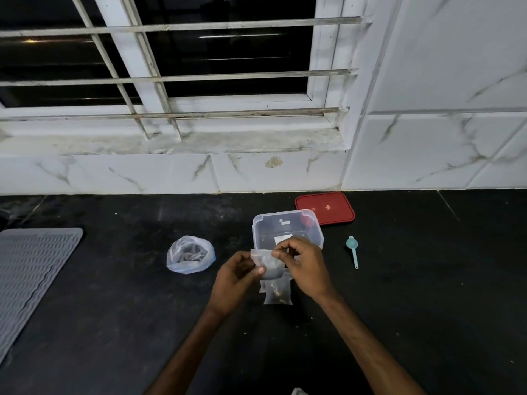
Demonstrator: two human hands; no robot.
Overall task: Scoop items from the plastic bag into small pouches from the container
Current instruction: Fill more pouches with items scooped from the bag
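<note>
Left hand [238, 276] and right hand [303, 266] both pinch small clear plastic pouch [268, 262] with dark fill, above filled pouches [278, 293] on black counter [114, 295], before clear plastic container [286, 226].

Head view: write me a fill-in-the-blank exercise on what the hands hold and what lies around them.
1. The left hand and the right hand together pinch a small clear ____.
2. The lid behind the container is ____ in colour.
3. The scoop lies untouched to the ____ of the container.
4. The plastic bag sits to the ____ of the hands.
Missing words: pouch; red; right; left.
</note>
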